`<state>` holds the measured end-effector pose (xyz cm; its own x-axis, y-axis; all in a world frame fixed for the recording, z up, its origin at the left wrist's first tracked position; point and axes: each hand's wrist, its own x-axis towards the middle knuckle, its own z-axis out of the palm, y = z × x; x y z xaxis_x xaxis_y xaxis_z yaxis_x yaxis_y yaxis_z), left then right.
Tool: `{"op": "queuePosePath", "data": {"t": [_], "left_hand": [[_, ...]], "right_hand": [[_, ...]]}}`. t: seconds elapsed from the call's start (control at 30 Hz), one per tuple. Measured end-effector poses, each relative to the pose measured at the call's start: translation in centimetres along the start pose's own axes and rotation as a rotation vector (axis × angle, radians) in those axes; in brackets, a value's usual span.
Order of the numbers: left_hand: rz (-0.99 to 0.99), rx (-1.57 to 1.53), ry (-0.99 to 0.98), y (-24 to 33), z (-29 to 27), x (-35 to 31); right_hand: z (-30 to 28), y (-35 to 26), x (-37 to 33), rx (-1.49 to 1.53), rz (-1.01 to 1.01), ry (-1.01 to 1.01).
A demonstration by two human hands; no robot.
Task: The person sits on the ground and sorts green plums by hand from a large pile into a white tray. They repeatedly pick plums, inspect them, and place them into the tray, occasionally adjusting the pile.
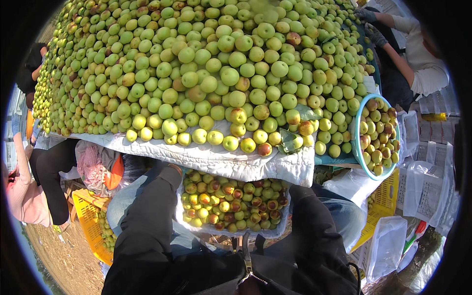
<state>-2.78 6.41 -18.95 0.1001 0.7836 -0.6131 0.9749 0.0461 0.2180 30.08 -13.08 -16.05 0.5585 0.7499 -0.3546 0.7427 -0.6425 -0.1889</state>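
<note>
**Both arms reaching under the fruit table**

The left sleeve (pixel 152 206) is stretching toward 12 o'clock, its hand hiding under the white padded cloth (pixel 206 157); whether it is gripping anything cannot be told. The right sleeve (pixel 309 216) is doing likewise, hand unseen. Between them, a crate of reddish-green fruit (pixel 231 204) is sitting below the heap of green fruit (pixel 216 69). At 3 o'clock, a blue basin (pixel 357 142) is holding more.
</note>
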Motion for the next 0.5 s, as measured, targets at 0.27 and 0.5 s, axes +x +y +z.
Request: {"op": "queuePosePath", "data": {"t": [0.27,0.5], "left_hand": [[-0.034,-0.112,-0.004,-0.9,-0.1,1.2],[-0.047,-0.225,-0.013,-1.6,0.3,3.3]], "right_hand": [[-0.8,2.6,0.8,0.126,0.113,-0.008],[0.8,2.1,0.6,0.210,0.207,-0.021]]}}
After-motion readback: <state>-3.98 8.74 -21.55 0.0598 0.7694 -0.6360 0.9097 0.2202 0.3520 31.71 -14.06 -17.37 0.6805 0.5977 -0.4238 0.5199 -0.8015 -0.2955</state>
